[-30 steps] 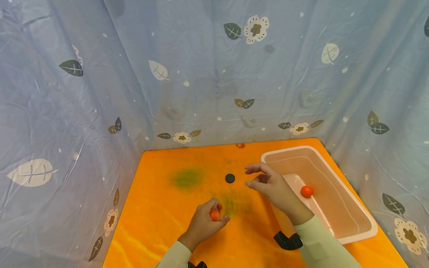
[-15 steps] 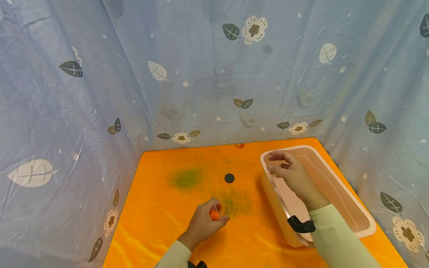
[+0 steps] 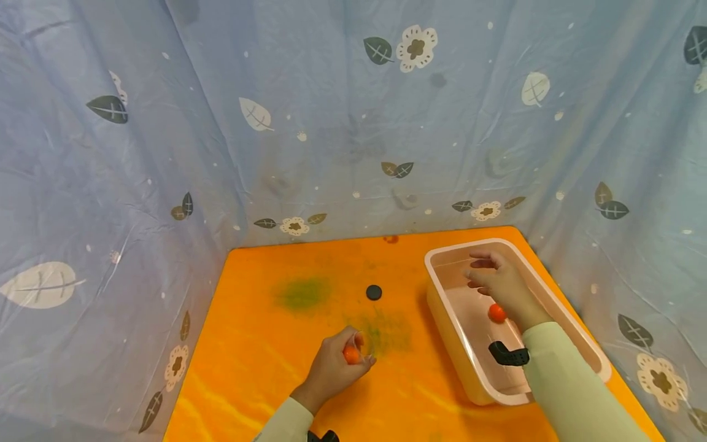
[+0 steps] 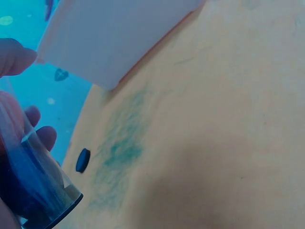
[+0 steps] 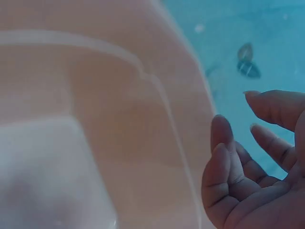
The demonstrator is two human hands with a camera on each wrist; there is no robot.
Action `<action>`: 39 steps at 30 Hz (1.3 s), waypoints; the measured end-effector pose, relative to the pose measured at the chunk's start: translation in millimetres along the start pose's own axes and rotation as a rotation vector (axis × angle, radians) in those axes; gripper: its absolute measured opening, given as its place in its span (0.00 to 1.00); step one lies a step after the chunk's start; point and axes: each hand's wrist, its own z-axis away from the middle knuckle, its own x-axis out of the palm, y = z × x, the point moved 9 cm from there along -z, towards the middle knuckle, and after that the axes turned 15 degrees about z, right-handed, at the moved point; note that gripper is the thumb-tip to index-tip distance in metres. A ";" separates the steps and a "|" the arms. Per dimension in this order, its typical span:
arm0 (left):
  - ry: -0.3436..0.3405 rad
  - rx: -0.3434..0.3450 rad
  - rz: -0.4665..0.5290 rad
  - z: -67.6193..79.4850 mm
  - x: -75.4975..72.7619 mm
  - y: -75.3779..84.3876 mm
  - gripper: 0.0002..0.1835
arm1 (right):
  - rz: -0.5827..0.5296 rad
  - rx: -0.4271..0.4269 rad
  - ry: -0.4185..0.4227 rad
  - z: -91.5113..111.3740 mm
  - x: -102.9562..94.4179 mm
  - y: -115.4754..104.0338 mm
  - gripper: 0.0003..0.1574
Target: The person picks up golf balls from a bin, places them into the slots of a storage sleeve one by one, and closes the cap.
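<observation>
Curtain (image 3: 326, 132): blue-grey, creased, hangs at left, back and right; bears printed leaves (image 3: 40, 285), white flowers (image 3: 417, 48) with brown centres, small pale dots. Tabletop (image 3: 409, 408): orange, back edge along curtain; shows green smudges (image 3: 302, 293), one reddish mark (image 3: 391, 239) at rear. Light: soft, even.

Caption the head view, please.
Left hand grips a clear cup with something orange inside; right hand hovers over a pink tub holding an orange ball.

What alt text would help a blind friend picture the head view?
A left hand grips a clear container with something red-orange inside; the right hand, holding nothing, is over a pink bin with a round red-orange object inside. A black disc lies on the orange table.
</observation>
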 end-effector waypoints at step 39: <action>0.015 0.015 0.035 3.6 2.9 8.5 0.16 | 0.536 0.117 -0.206 -17.7 20.2 100.2 0.45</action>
